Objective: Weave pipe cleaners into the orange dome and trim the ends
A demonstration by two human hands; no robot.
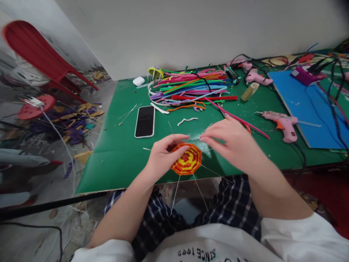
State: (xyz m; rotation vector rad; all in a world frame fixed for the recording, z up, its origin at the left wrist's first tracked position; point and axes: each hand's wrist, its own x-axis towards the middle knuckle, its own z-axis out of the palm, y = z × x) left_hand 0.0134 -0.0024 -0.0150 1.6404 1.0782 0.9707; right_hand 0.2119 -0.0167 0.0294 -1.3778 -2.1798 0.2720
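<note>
My left hand point(165, 151) grips a woven pipe-cleaner disc point(191, 167), thumb on top and fingers behind it. The disc is octagonal, ringed in orange, yellow and red, and thin stiff spokes stick out around it past the table's front edge. Just beyond its upper right side, my right hand point(227, 140) has thumb and forefinger pinched together. A thin spoke shows at those fingertips, though the exact grip is too fine to see. Farther away on the table lies a short piece of white pipe cleaner point(187, 120).
A phone point(145, 122) lies on the green table point(114, 156). Behind are a bundle of coloured pipe cleaners point(191, 87) and a white case point(139, 81). Red-handled scissors point(248, 128) lie partly behind my right hand. A pink glue gun point(283, 123) rests beside a blue board point(297, 98).
</note>
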